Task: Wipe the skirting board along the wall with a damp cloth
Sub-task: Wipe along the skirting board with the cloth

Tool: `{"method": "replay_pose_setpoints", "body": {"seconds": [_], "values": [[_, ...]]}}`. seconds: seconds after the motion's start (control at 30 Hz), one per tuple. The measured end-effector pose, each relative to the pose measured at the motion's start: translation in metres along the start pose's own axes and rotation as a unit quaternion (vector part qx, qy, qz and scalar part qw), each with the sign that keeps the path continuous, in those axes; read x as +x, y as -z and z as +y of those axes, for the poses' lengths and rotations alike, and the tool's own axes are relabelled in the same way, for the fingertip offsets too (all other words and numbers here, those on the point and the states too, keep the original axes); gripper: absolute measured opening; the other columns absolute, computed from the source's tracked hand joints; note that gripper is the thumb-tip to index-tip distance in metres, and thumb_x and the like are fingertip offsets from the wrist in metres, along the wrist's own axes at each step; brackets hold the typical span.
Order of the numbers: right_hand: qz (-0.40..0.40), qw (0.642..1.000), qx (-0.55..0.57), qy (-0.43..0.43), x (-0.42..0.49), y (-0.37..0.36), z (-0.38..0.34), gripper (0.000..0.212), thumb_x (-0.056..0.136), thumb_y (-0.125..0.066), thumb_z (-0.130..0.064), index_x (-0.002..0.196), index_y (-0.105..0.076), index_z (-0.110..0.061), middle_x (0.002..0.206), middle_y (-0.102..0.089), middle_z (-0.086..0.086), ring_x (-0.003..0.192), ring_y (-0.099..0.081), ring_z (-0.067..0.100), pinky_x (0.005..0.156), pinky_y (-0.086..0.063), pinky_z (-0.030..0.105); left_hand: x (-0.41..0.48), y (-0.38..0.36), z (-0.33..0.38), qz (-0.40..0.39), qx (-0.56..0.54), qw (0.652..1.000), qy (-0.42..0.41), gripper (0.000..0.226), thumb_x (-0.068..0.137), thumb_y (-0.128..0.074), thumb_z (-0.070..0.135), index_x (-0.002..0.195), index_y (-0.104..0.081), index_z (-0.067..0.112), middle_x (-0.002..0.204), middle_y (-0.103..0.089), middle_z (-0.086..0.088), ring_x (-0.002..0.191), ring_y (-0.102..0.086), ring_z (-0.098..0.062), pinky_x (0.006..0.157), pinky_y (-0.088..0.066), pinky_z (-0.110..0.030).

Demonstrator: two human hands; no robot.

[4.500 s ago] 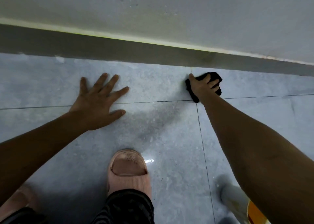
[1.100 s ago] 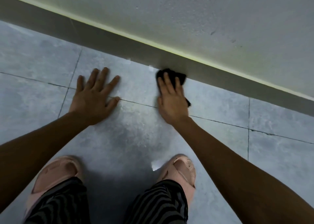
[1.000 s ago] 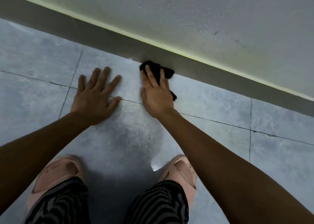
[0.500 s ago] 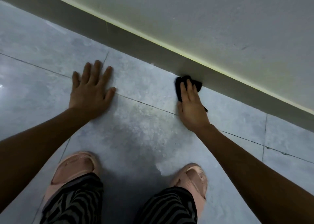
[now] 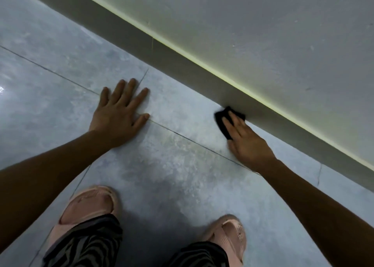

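A dark grey skirting board (image 5: 166,58) runs diagonally from upper left to lower right, between the tiled floor and a pale wall. My right hand (image 5: 245,143) presses a small black cloth (image 5: 221,122) against the foot of the board, with fingers flat on top of the cloth. Most of the cloth is hidden under the fingers. My left hand (image 5: 121,112) lies flat on the floor tile to the left, fingers spread, holding nothing.
Grey floor tiles (image 5: 172,175) with dark grout lines fill the lower view. My two feet in pink slippers (image 5: 91,204) (image 5: 230,236) stand below the hands, with striped trouser legs above them. The white wall (image 5: 263,33) rises behind the board.
My right hand slid the cloth right along the board, away from my left hand. The view swung, so the board looks steeper. My left hand stays planted on the tile.
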State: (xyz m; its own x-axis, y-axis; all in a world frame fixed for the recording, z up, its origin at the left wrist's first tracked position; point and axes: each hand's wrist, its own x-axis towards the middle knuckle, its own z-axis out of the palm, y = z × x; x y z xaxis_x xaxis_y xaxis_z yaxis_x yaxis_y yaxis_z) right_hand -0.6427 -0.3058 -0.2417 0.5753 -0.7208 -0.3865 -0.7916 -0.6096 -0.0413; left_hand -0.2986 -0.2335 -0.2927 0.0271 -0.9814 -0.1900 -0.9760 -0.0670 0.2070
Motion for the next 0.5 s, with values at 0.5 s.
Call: {"method": "replay_pose_setpoints", "body": {"seconds": [0.5], "values": [[0.057,0.997,-0.014,0.046,0.08,0.01,-0.083,0.056,0.101,-0.033,-0.028,0.153,-0.011,-0.025,0.16,-0.004,0.001,0.145,-0.007,0.02,0.114,-0.013,0.042,0.001,0.0,0.003,0.023,-0.027,0.999,0.005,0.067,0.09,-0.012,0.06,0.15,-0.007,0.031,0.16,-0.001,-0.006,0.146,0.003,-0.027,0.114,0.002,-0.051]]}}
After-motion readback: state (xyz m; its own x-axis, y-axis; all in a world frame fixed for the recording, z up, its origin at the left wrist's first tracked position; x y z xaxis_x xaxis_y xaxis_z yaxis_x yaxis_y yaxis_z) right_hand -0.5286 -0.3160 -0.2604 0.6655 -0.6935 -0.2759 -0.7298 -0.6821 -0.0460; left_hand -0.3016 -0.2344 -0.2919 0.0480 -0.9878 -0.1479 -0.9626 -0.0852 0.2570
